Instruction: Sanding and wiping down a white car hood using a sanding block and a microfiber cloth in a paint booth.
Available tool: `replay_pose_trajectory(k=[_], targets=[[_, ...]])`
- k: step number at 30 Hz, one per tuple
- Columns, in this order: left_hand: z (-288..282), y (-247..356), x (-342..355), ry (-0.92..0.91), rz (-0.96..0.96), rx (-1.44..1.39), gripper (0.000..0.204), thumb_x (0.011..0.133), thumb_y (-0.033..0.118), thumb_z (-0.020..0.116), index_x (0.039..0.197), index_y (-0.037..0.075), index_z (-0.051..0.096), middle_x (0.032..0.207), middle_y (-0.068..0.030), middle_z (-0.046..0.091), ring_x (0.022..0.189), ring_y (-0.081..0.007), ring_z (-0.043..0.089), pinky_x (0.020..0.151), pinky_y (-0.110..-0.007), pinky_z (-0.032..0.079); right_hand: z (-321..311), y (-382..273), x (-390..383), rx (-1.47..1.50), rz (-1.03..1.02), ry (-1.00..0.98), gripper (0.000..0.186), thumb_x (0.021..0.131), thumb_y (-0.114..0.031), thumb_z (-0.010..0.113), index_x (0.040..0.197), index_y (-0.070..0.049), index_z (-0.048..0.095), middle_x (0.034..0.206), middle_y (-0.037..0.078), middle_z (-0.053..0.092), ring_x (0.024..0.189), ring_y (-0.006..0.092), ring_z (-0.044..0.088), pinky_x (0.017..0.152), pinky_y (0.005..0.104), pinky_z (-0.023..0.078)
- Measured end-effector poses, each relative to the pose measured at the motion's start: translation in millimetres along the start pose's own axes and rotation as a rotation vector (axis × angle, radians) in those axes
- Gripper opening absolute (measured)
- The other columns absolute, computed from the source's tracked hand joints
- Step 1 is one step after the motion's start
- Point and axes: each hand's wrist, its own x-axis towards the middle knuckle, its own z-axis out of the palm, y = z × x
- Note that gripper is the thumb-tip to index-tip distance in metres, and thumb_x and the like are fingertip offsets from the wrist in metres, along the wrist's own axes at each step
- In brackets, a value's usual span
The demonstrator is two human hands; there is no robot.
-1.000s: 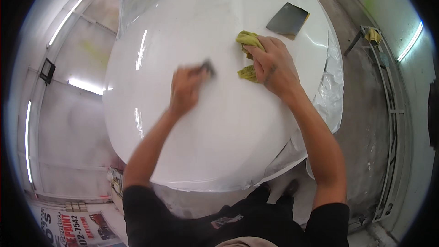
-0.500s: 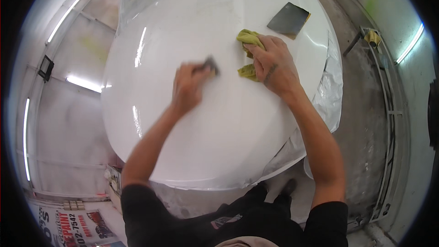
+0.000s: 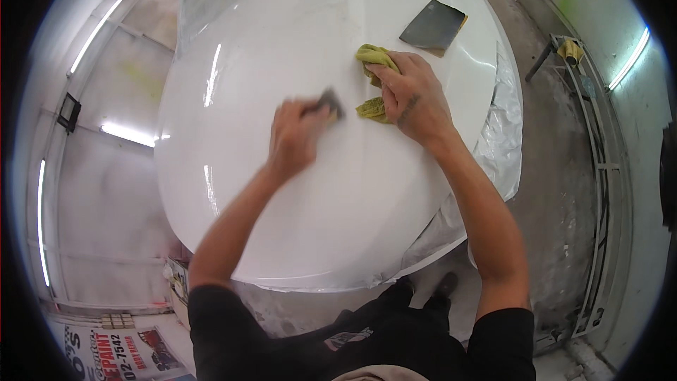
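A glossy white car hood (image 3: 303,219) spreads out below both arms. My left hand (image 3: 295,137), smeared by motion, is closed around a small dark piece of sandpaper (image 3: 334,104) at the middle of the hood. To its right, my right hand (image 3: 416,95) grips a bunched yellow-green cloth (image 3: 375,60) resting on the panel; a fold of it also shows below the fingers. Beyond that hand, a dark grey sandpaper sheet (image 3: 434,25) lies flat on the hood.
Crinkled plastic masking film (image 3: 499,144) hangs along the hood's right and front edges. A metal rack (image 3: 599,169) stands by the right wall, with a yellow roll (image 3: 570,51) on top. Light tubes (image 3: 127,134) line the left wall; a printed banner (image 3: 127,349) is at lower left.
My left hand with the sandpaper has shifted slightly right across the hood. My right hand keeps its place on the cloth. The whole view has slid a little.
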Motion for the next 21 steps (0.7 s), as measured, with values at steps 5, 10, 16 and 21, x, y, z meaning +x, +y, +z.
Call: replay_pose_trajectory(k=[5, 10, 16, 21], targets=[[40, -102, 171, 0.043, -0.205, 0.209, 0.019, 0.1, 0.011, 0.072, 0.113, 0.002, 0.083, 0.105, -0.0175, 0.072, 0.103, -0.04, 0.067, 0.091, -0.049, 0.054, 15, -17, 2, 0.008, -0.014, 0.003, 0.026, 0.091, -0.003, 0.071, 0.115, -0.006, 0.081, 0.118, 0.013, 0.076, 0.112, 0.0354, 0.068, 0.102, 0.0452, 0.056], [60, -38, 85, 0.017, -0.113, 0.176, 0.037, 0.095, 0.004, 0.067, 0.124, 0.018, 0.085, 0.107, -0.012, 0.072, 0.104, -0.0347, 0.065, 0.091, -0.049, 0.051, 0, 8, -19, -0.026, 0.036, -0.121, 0.033, 0.095, 0.003, 0.069, 0.125, -0.005, 0.079, 0.129, 0.016, 0.073, 0.119, 0.0387, 0.068, 0.104, 0.048, 0.057], [12, -9, 28, 0.008, 0.083, 0.007, 0.035, 0.092, -0.007, 0.073, 0.122, 0.006, 0.085, 0.112, -0.0146, 0.075, 0.103, -0.0331, 0.067, 0.092, -0.043, 0.053, -4, 1, -2, -0.026, 0.0, -0.045, 0.034, 0.093, 0.004, 0.069, 0.125, -0.005, 0.079, 0.129, 0.016, 0.073, 0.119, 0.0386, 0.068, 0.105, 0.048, 0.057], [28, -119, 161, 0.124, -0.243, 0.261, 0.021, 0.103, 0.018, 0.071, 0.113, 0.004, 0.082, 0.107, -0.0168, 0.072, 0.103, -0.0389, 0.064, 0.091, -0.05, 0.052, 24, -21, 5, -0.006, -0.049, -0.013, 0.028, 0.09, -0.008, 0.076, 0.118, -0.009, 0.081, 0.123, 0.012, 0.074, 0.116, 0.0358, 0.067, 0.105, 0.0436, 0.055]])
